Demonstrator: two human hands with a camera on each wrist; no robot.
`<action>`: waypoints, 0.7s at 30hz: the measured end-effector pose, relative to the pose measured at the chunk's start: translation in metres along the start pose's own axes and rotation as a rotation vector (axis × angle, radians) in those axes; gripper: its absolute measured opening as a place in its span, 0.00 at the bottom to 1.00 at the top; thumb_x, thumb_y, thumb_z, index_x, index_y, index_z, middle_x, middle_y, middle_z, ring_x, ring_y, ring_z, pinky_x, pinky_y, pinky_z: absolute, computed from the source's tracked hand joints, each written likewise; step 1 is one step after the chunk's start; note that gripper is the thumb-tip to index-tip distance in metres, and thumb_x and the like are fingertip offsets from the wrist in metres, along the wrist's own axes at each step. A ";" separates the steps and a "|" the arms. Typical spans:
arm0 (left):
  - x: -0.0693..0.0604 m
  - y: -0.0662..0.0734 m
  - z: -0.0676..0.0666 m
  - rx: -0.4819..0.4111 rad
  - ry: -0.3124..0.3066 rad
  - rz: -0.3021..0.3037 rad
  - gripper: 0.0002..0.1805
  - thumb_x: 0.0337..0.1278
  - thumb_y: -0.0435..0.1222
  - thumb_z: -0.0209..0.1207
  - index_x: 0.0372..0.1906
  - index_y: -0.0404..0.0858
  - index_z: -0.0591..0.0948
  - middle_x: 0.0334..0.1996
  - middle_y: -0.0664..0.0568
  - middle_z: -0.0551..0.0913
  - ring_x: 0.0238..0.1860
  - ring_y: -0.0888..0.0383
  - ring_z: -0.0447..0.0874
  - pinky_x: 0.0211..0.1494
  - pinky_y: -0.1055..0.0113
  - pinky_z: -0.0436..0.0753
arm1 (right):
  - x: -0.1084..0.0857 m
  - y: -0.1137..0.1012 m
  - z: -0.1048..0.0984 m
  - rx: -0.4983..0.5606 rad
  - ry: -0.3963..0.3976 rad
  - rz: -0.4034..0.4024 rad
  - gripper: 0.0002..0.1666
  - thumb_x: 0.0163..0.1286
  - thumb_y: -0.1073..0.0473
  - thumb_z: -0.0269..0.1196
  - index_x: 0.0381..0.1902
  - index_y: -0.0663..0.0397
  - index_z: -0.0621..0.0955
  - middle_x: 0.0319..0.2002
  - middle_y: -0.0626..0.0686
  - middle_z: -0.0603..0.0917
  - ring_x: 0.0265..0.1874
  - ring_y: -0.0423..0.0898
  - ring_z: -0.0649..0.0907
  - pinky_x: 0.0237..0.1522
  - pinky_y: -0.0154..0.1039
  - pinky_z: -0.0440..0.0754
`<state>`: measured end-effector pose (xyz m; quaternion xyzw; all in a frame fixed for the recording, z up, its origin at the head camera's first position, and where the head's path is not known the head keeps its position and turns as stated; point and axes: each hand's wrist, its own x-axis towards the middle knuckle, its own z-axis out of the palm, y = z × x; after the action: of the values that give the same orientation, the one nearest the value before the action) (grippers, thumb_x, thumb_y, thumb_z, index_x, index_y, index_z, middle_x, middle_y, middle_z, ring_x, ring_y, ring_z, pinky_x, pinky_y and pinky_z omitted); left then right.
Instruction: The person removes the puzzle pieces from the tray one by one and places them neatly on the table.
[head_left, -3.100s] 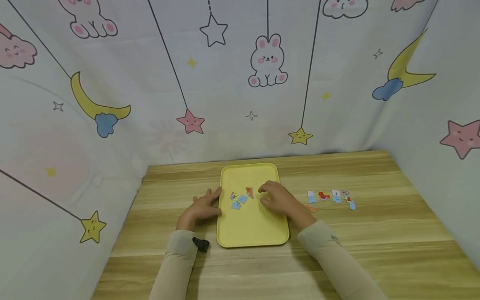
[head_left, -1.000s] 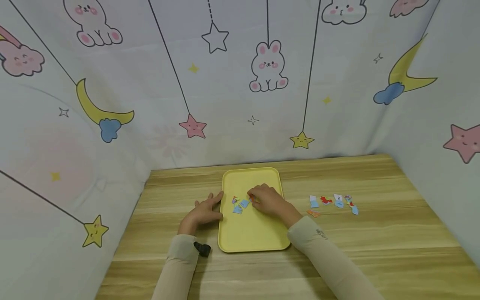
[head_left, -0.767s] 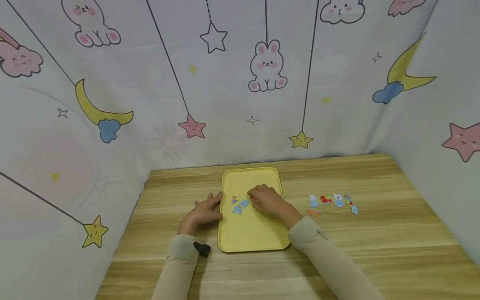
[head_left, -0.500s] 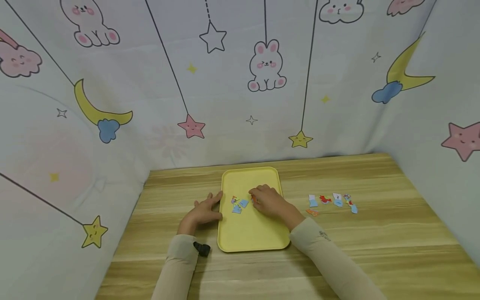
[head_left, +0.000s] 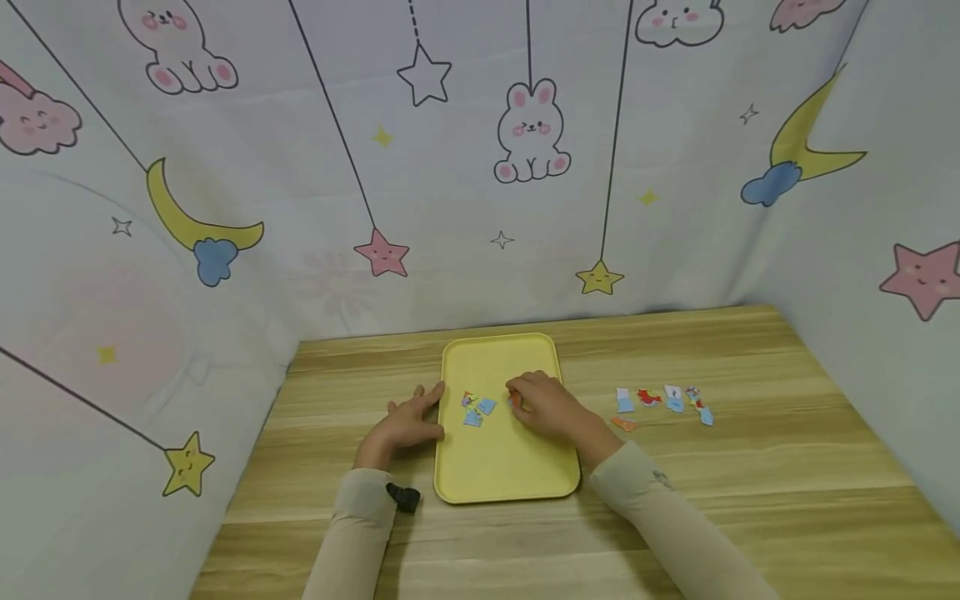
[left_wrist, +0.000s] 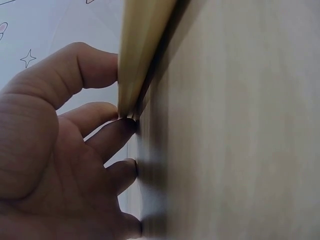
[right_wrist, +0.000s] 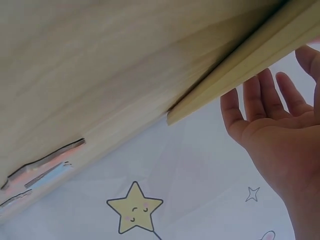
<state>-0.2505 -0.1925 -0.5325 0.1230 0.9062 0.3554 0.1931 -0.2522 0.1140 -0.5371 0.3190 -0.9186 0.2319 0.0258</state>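
Note:
In the head view a yellow tray lies on the table. My left hand rests at its left side, thumb and fingertips against the rim, as the left wrist view also shows. Over the tray's right half my right hand pinches an orange and blue jigsaw piece between thumb and fingers, which partly hide it. Just left of it, a light blue jigsaw piece lies near a multicoloured piece and another blue piece. From the right wrist view, my right hand reaches over the tray's edge.
Several more jigsaw pieces lie on the wooden table right of the tray, among them a red one and an orange one. A patterned white cloth hangs behind the table and along its sides.
My right hand came down onto the orange jigsaw piece and then shifted slightly right, the piece moving with it away from the blue ones. My left hand has stayed at the tray's rim.

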 end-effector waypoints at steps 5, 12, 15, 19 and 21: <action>0.000 0.001 0.000 -0.003 -0.003 -0.005 0.55 0.48 0.36 0.68 0.85 0.40 0.58 0.82 0.40 0.59 0.85 0.40 0.40 0.77 0.29 0.24 | -0.004 0.003 -0.001 0.021 -0.002 0.014 0.20 0.75 0.60 0.66 0.60 0.62 0.83 0.55 0.57 0.86 0.58 0.59 0.81 0.59 0.58 0.80; 0.000 0.000 0.000 0.003 -0.008 0.010 0.55 0.49 0.37 0.68 0.85 0.39 0.58 0.82 0.40 0.59 0.85 0.40 0.39 0.76 0.29 0.24 | -0.009 0.000 -0.004 -0.016 0.017 0.019 0.20 0.73 0.59 0.67 0.59 0.61 0.83 0.57 0.58 0.86 0.57 0.58 0.82 0.56 0.59 0.80; 0.000 0.000 -0.001 0.008 -0.007 0.012 0.55 0.49 0.37 0.68 0.85 0.39 0.57 0.82 0.40 0.59 0.85 0.40 0.39 0.76 0.28 0.24 | -0.010 -0.001 -0.004 -0.037 0.024 0.014 0.19 0.73 0.59 0.67 0.58 0.61 0.84 0.56 0.58 0.86 0.56 0.58 0.82 0.56 0.58 0.80; 0.000 0.001 0.000 0.005 -0.002 0.010 0.55 0.49 0.36 0.68 0.85 0.39 0.58 0.82 0.40 0.59 0.85 0.40 0.40 0.76 0.29 0.24 | -0.012 0.000 -0.004 -0.053 0.029 0.019 0.17 0.72 0.60 0.67 0.56 0.61 0.84 0.54 0.57 0.87 0.53 0.56 0.82 0.54 0.56 0.81; -0.001 0.001 0.000 -0.001 -0.002 0.008 0.55 0.49 0.36 0.68 0.85 0.39 0.58 0.82 0.40 0.59 0.85 0.40 0.39 0.76 0.29 0.23 | -0.014 0.000 -0.004 -0.048 0.032 0.025 0.17 0.72 0.60 0.67 0.55 0.61 0.84 0.53 0.57 0.87 0.53 0.56 0.83 0.54 0.57 0.81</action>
<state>-0.2494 -0.1921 -0.5313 0.1271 0.9054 0.3565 0.1924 -0.2414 0.1240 -0.5358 0.3032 -0.9272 0.2153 0.0453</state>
